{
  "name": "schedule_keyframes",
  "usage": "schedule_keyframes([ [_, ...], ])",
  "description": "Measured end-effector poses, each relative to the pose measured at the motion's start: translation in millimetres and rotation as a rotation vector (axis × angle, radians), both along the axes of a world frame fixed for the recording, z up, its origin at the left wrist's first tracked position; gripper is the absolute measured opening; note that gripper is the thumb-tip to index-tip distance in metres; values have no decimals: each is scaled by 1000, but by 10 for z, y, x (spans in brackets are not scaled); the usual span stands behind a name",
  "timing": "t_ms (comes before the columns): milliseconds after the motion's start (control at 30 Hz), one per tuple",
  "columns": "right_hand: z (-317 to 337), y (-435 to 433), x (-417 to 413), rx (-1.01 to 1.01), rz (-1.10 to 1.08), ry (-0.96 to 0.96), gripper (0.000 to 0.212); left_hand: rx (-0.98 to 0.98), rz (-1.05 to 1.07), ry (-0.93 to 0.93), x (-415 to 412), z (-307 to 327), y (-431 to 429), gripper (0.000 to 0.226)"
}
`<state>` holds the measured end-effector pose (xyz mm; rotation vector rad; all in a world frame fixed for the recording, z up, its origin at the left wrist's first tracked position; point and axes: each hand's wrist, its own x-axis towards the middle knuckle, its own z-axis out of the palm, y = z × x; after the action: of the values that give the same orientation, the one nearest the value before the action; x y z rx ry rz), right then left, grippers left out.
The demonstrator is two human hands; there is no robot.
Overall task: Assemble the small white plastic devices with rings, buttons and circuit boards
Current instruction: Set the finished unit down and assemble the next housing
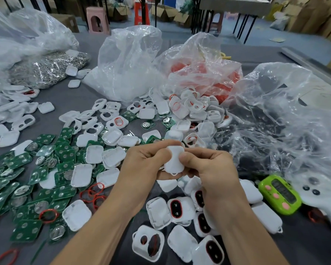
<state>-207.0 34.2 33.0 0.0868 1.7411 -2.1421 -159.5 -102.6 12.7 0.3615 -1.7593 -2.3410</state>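
Note:
Both my hands hold one small white plastic device (174, 161) above the middle of the grey table (69, 96). My left hand (143, 165) grips its left side with curled fingers, and my right hand (212, 167) presses its right side with the thumb on top. Green circuit boards (27, 188) with coin cells lie in a heap at the left. White shells (96, 155) lie scattered around them. Red rings (93, 194) lie near my left forearm. Devices with black buttons and red rings (178, 207) lie below my hands.
Clear plastic bags stand at the back: one with metal clips (46, 69), one with white parts (126, 69), one with red rings (204, 73), and one crumpled (285, 115) at the right. A green timer (280, 194) and a white handheld tool (321, 197) lie at the right.

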Motion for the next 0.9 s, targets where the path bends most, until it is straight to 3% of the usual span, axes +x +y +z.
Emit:
schedule_keyframes([
  [300,-45,-26,25,290,-46,230,9,28,57,2,3,11,21,20],
  [467,7,-10,22,67,106,250,20,62,-15,64,14,59,-14,22],
  [600,-31,-25,18,134,82,357,21,-45,43,64,36,17,34,37],
  [767,-30,-49,-69,103,-27,233,25,13,41,41,-52,36,83,46],
  [900,-56,29,-139,143,-57,230,21,-218,-20,-41,-17,8,5,22],
])
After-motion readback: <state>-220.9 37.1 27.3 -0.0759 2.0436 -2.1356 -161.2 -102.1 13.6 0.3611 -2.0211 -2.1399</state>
